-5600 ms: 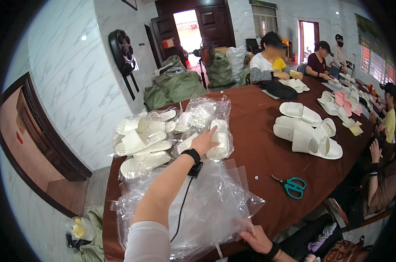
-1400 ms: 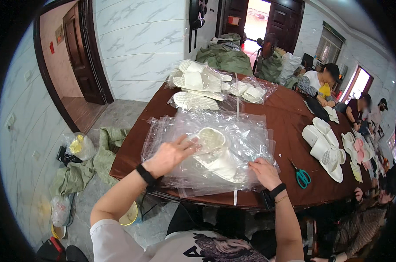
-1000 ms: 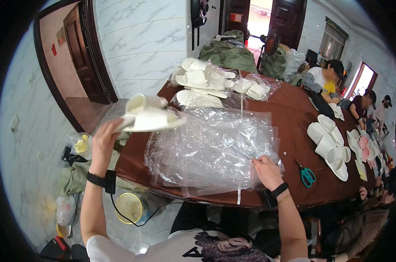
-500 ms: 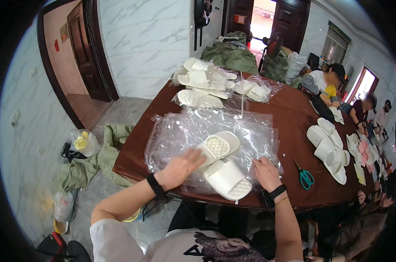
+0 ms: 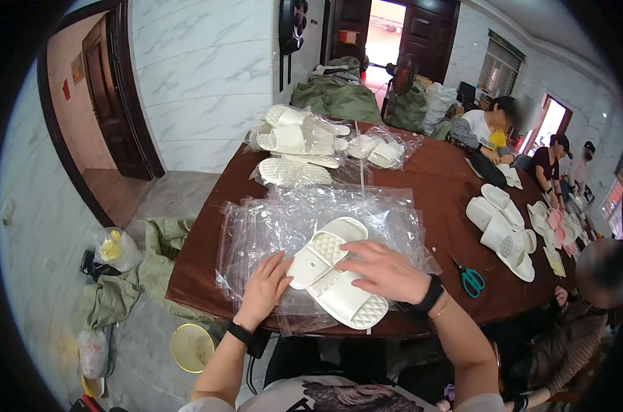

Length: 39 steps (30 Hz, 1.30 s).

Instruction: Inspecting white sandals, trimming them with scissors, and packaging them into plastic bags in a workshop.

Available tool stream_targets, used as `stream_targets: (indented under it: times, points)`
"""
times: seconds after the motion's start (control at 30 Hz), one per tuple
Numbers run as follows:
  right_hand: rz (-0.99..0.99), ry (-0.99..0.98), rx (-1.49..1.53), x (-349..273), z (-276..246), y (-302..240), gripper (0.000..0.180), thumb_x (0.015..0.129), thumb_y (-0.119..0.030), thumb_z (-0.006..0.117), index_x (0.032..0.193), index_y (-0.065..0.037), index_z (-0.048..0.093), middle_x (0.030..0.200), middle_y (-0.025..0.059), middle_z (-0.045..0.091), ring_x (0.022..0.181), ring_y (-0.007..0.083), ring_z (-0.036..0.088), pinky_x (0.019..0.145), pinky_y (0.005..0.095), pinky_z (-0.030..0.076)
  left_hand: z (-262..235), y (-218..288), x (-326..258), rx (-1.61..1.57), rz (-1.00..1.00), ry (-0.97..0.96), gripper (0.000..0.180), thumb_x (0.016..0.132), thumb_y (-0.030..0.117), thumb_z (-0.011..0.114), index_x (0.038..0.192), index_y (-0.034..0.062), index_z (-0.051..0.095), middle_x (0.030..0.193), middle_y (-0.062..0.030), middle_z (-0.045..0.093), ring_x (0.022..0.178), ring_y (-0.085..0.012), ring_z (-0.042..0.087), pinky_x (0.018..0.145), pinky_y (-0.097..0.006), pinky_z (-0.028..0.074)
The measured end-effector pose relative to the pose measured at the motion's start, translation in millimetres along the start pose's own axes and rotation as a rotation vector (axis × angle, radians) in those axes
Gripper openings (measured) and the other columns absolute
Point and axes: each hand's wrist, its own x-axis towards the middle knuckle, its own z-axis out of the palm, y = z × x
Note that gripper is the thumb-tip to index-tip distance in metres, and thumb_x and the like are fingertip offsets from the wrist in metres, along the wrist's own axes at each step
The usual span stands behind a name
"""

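White slippers (image 5: pixel 332 275) lay as a pair, soles up, on a pile of clear plastic bags (image 5: pixel 318 220) near the table's (image 5: pixel 449 206) front edge. The left hand (image 5: pixel 265 288) and right hand (image 5: pixel 383 270) pressed flat on them, fingers spread, gripping nothing.
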Motion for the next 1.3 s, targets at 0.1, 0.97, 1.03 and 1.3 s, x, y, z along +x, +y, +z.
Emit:
stream_targets:
  times: [0.1, 0.97, 1.03, 1.3]
  points:
    - [-0.127, -0.15, -0.066, 19.7, 24.3, 18.4, 0.036, 0.081, -0.007, 0.062, 0.116, -0.016, 0.062, 0.137, 0.0153, 0.05, 0.117, 0.0327, 0.054, 0.092, 0.0419, 0.049, 2.9, -3.0, -0.5, -0.009, 0.009, 0.048, 0.04, 0.092, 0.023, 0.062, 0.128, 0.0061, 0.058, 0.133, -0.0156, 0.055, 0.125, -0.0341, 0.048, 0.105, -0.043, 0.04]
    - [-0.195, -0.377, -0.219, -4.2, 21.9, 74.6, 0.02, 0.085, -0.015, 0.051, 0.099, -0.015, 0.064, 0.104, 0.0079, 0.056, 0.103, 0.0247, 0.055, 0.086, 0.0395, 0.047, 3.4, -1.5, 3.6, 0.009, -0.028, 0.004, 0.042, 0.084, 0.015, 0.068, 0.124, 0.0026, 0.059, 0.133, -0.015, 0.056, 0.126, -0.035, 0.048, 0.105, -0.043, 0.04]
    - [-0.214, -0.379, -0.26, -0.2, 29.7, 70.9, 0.017, 0.084, -0.015, 0.051, 0.097, -0.014, 0.064, 0.101, 0.0074, 0.056, 0.102, 0.0242, 0.055, 0.084, 0.0379, 0.047, 3.0, -1.2, 3.1, 0.013, -0.032, 0.001, 0.042, 0.084, 0.015, 0.068, 0.124, 0.003, 0.059, 0.133, -0.015, 0.056, 0.126, -0.035, 0.048, 0.105, -0.043, 0.04]
    - [-0.362, -0.151, -0.194, 7.5, -20.4, 78.4, 0.013, 0.081, -0.013, 0.055, 0.091, -0.01, 0.061, 0.09, 0.0072, 0.052, 0.092, 0.0239, 0.056, 0.075, 0.0355, 0.049, 2.1, -1.2, 3.4, 0.022, -0.034, -0.018, 0.044, 0.083, 0.016, 0.068, 0.124, 0.0027, 0.058, 0.133, -0.0153, 0.055, 0.126, -0.0347, 0.048, 0.105, -0.044, 0.041]
